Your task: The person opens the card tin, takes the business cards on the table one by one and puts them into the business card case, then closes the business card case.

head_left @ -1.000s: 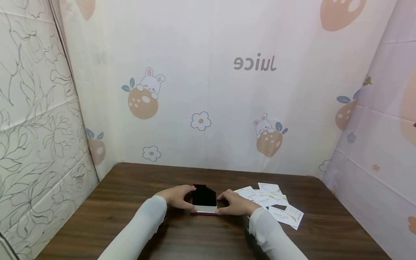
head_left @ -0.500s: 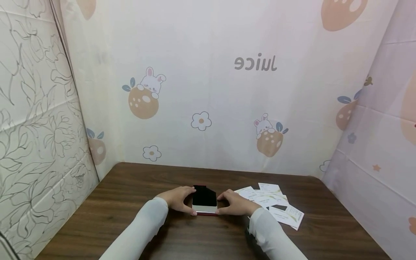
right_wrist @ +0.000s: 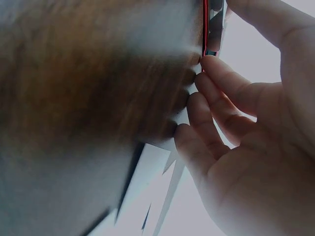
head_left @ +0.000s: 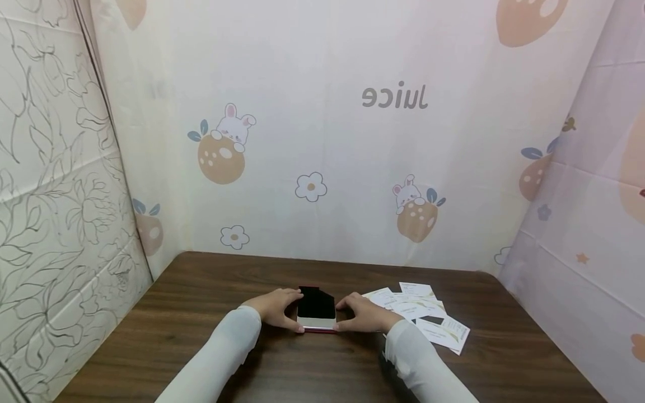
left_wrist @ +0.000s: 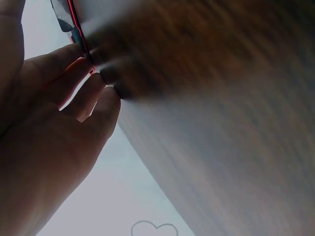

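Observation:
A flat card case, black on top with a silver band along its near side and a red rim, lies on the wooden table between both hands. My left hand holds its left side, thumb at the near corner and fingers toward the far corner. On the opposite side my right hand grips it the same way. In the left wrist view, the left fingertips rest on the tabletop by the case's red edge. The right wrist view has the right fingertips low against the table too.
Several white business cards lie overlapping and spread out right of the right hand. Bare brown tabletop extends left of the left hand. Patterned cloth walls stand at the back and both sides.
A second ago a dark gap showed at the left of the case's near edge; now silver and red lie flush. The left thumb has shifted slightly nearer. The right hand has barely moved.

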A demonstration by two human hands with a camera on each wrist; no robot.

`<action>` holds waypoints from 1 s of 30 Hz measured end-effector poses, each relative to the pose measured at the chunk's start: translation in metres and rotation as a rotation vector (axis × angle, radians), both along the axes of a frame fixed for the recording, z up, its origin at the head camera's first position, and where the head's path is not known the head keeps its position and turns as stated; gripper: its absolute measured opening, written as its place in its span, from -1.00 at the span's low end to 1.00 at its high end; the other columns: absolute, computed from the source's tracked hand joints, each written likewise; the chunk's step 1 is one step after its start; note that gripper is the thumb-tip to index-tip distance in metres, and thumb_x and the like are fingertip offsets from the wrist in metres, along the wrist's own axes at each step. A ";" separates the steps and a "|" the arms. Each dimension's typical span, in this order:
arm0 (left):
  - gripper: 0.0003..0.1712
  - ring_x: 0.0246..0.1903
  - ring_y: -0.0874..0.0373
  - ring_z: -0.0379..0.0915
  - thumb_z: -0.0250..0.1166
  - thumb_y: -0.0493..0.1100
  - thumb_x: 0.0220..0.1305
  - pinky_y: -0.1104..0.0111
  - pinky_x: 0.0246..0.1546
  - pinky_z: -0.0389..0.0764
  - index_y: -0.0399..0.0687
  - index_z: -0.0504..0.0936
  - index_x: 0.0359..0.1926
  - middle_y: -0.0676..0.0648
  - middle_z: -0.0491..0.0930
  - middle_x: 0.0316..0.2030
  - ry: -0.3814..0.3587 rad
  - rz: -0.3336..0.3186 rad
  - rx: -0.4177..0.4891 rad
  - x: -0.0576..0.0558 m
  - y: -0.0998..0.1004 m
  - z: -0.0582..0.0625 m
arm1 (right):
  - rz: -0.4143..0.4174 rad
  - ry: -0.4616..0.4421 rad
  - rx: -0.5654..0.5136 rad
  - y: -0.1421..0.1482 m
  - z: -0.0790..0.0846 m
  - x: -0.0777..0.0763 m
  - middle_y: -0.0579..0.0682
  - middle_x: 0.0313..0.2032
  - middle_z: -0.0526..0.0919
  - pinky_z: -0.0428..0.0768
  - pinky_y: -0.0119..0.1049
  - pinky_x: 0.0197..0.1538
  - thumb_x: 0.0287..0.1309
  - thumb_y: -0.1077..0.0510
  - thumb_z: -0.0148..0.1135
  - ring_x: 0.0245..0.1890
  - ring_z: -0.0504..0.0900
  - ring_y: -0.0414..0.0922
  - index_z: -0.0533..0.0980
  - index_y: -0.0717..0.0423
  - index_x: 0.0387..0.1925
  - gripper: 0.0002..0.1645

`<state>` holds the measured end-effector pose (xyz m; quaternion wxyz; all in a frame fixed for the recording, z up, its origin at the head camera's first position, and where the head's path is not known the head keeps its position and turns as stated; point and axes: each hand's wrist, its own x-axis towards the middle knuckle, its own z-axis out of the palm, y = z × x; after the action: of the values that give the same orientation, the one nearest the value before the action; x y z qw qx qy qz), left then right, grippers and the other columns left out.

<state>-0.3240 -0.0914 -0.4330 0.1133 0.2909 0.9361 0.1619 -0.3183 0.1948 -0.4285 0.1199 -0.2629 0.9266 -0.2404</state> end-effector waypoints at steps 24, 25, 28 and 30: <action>0.05 0.45 -0.05 0.09 0.44 0.31 0.13 0.00 0.34 0.27 -0.08 0.29 0.49 -0.11 0.22 0.47 -0.016 0.018 -0.011 0.002 0.000 0.004 | -0.008 0.065 0.008 0.047 0.030 -0.015 0.18 0.09 0.56 0.50 0.16 0.13 0.24 0.00 0.38 0.12 0.53 0.21 0.51 0.27 0.15 -0.42; 0.05 0.45 -0.05 0.09 0.45 0.30 0.12 0.00 0.34 0.27 -0.08 0.29 0.49 -0.11 0.22 0.47 -0.018 0.018 -0.008 0.002 0.000 0.005 | -0.013 0.071 0.012 0.050 0.031 -0.016 0.19 0.09 0.56 0.50 0.16 0.13 0.25 0.00 0.38 0.13 0.52 0.22 0.51 0.28 0.15 -0.43; 0.05 0.45 -0.06 0.09 0.45 0.30 0.12 0.00 0.34 0.27 -0.08 0.29 0.49 -0.11 0.22 0.47 -0.021 0.017 -0.008 0.002 0.000 0.004 | -0.033 0.093 0.034 0.061 0.032 -0.021 0.21 0.08 0.57 0.49 0.16 0.14 0.24 0.04 0.37 0.12 0.53 0.23 0.52 0.29 0.13 -0.46; 0.05 0.45 -0.06 0.09 0.45 0.30 0.12 0.00 0.34 0.26 -0.08 0.29 0.49 -0.11 0.23 0.46 -0.019 0.016 -0.013 0.001 0.000 0.003 | -0.056 0.101 0.050 0.067 0.033 -0.024 0.22 0.08 0.58 0.48 0.16 0.15 0.23 0.06 0.38 0.12 0.53 0.23 0.53 0.30 0.12 -0.47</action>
<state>-0.3225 -0.0915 -0.4299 0.1226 0.2812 0.9383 0.1596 -0.3421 0.2618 -0.3953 0.0726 -0.2457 0.9442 -0.2069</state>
